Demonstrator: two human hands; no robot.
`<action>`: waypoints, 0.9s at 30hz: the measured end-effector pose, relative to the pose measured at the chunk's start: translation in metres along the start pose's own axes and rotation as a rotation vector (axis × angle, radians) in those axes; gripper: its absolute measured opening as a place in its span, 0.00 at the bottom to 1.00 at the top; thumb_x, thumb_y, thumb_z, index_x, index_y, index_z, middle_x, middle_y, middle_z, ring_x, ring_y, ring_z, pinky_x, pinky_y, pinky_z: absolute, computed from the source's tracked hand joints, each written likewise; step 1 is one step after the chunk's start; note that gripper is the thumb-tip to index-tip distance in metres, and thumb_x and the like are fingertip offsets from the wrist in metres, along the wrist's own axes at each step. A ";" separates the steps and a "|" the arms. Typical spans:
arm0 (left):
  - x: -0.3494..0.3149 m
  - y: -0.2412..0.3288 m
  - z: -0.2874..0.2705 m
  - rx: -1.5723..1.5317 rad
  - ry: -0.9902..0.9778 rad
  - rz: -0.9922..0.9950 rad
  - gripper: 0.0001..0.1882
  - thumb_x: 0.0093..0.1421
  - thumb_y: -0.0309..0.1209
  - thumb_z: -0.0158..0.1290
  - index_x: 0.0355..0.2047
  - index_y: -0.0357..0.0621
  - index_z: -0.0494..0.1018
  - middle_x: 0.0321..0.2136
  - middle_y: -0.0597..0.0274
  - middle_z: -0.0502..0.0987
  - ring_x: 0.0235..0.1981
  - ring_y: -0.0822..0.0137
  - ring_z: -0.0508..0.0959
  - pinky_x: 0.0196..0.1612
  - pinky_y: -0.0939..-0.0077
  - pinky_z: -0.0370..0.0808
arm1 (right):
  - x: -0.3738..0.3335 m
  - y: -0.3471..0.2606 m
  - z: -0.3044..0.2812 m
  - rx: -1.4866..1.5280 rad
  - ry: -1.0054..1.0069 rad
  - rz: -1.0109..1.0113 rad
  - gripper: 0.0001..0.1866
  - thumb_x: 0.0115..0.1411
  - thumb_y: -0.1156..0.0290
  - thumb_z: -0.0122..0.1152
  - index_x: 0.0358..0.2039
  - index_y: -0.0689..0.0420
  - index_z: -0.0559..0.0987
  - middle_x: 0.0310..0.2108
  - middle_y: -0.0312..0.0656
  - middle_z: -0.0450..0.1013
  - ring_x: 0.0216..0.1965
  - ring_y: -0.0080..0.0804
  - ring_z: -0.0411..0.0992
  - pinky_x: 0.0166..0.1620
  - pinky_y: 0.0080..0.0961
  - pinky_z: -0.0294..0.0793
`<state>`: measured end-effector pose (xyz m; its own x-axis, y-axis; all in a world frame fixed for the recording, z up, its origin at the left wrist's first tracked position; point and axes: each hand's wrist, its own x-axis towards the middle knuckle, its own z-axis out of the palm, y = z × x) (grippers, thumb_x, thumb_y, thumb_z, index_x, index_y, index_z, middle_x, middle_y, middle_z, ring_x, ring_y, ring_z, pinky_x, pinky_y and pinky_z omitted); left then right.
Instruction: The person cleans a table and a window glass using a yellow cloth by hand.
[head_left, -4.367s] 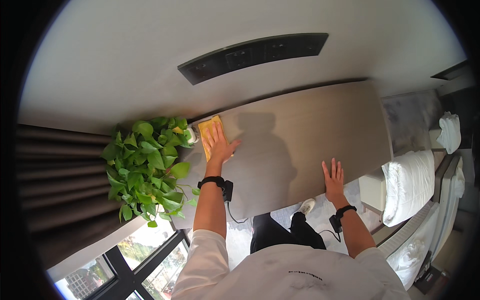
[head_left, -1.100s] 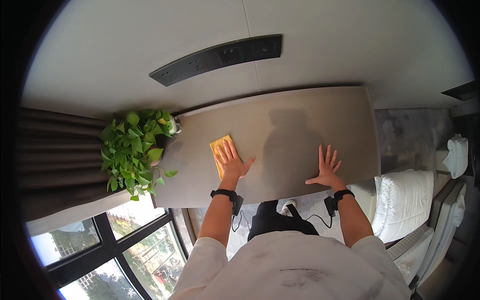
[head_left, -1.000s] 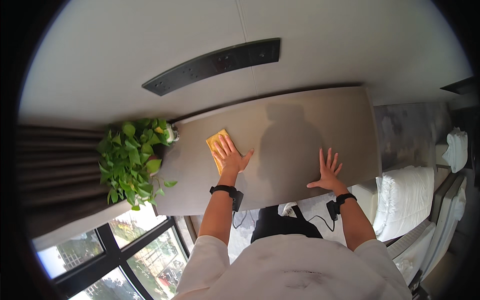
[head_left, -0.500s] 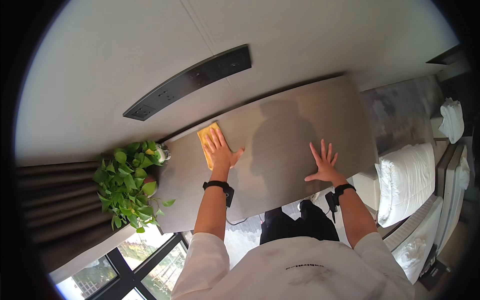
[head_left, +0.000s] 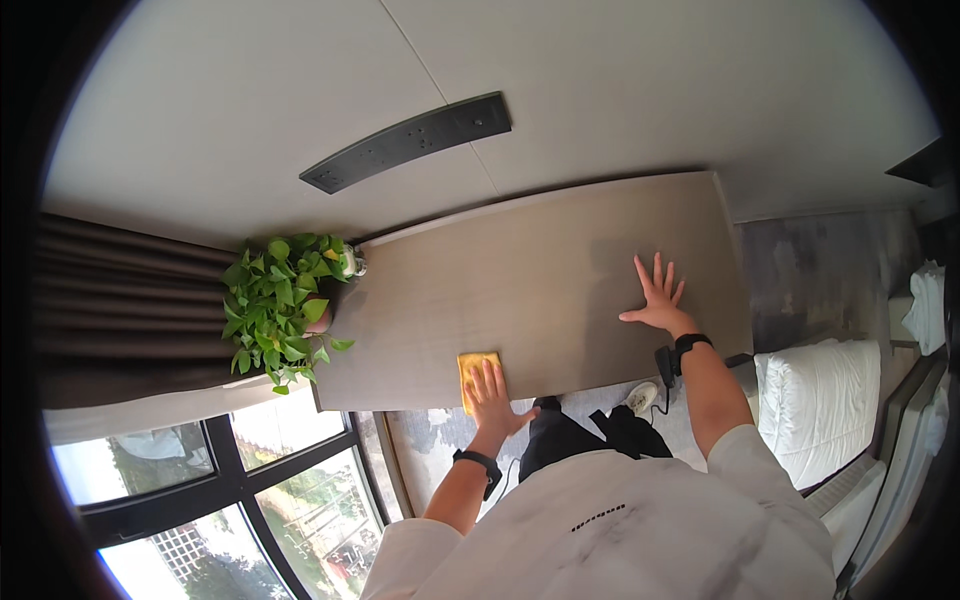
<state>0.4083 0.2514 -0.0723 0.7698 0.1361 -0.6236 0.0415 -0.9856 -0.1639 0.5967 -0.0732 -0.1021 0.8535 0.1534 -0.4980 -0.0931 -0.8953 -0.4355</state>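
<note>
A yellow cloth (head_left: 474,367) lies on the grey-brown tabletop (head_left: 540,290), close to its near edge. My left hand (head_left: 494,398) is pressed flat on the cloth, fingers spread, covering its near part. My right hand (head_left: 657,299) rests flat on the table's right side, fingers apart and holding nothing. Both wrists wear a black band.
A leafy green potted plant (head_left: 281,305) stands at the table's left end beside a dark curtain (head_left: 120,300). A window (head_left: 220,500) is at lower left. A bed with white bedding (head_left: 820,400) is on the right. A dark bar (head_left: 410,140) is mounted on the wall.
My left hand has pulled the yellow cloth from the far left part of the table back to its near edge. My right hand stays flat on the table's right side.
</note>
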 end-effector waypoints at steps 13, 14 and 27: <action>0.032 0.000 0.000 -0.151 -0.110 0.023 0.65 0.49 0.75 0.38 0.67 0.36 0.26 0.68 0.44 0.24 0.68 0.40 0.23 0.63 0.35 0.27 | -0.054 0.045 0.016 -0.003 0.047 0.189 0.79 0.25 0.39 0.77 0.69 0.37 0.31 0.70 0.48 0.18 0.69 0.55 0.16 0.62 0.66 0.22; 0.041 -0.004 -0.008 -0.178 -0.120 0.040 0.65 0.50 0.75 0.38 0.67 0.36 0.26 0.68 0.44 0.24 0.68 0.40 0.23 0.63 0.35 0.27 | -0.055 0.043 0.015 0.003 0.038 0.193 0.79 0.25 0.38 0.77 0.69 0.37 0.31 0.70 0.48 0.18 0.69 0.56 0.17 0.62 0.66 0.22; 0.173 -0.038 -0.105 -0.194 -0.109 0.199 0.63 0.51 0.73 0.38 0.67 0.39 0.23 0.67 0.44 0.20 0.67 0.42 0.20 0.63 0.37 0.23 | -0.050 0.048 0.006 0.061 0.001 0.249 0.76 0.25 0.40 0.77 0.69 0.33 0.34 0.70 0.48 0.18 0.68 0.59 0.15 0.60 0.71 0.20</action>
<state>0.6062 0.3017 -0.0938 0.7027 -0.0622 -0.7087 0.0256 -0.9933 0.1126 0.5462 -0.1211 -0.1022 0.8010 -0.0694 -0.5946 -0.3313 -0.8787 -0.3438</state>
